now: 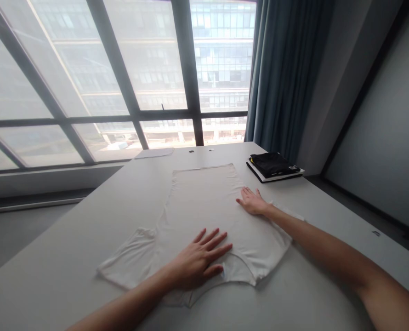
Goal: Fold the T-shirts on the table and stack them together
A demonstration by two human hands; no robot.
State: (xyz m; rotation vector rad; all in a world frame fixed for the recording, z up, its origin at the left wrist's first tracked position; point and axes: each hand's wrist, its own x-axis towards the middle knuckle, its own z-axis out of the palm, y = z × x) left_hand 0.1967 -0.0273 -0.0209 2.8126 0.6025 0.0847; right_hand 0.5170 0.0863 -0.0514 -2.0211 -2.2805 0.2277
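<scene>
A white T-shirt (204, 202) lies spread flat, its neckline toward me and its hem toward the window. My left hand (201, 259) rests palm down near the collar with its fingers spread. Farther off, my right hand (252, 201) lies flat on the shirt's right side edge, fingers stretched out. Neither hand grips the cloth. The left sleeve is laid out to the side with some wrinkles; my right forearm covers part of the right sleeve.
The shirt is on a white table (97, 220). At the back right sits a stack of folded dark clothes (275, 164). A flat pale sheet (154, 153) lies at the far left edge. Behind the table are large windows and a blue curtain (287, 78).
</scene>
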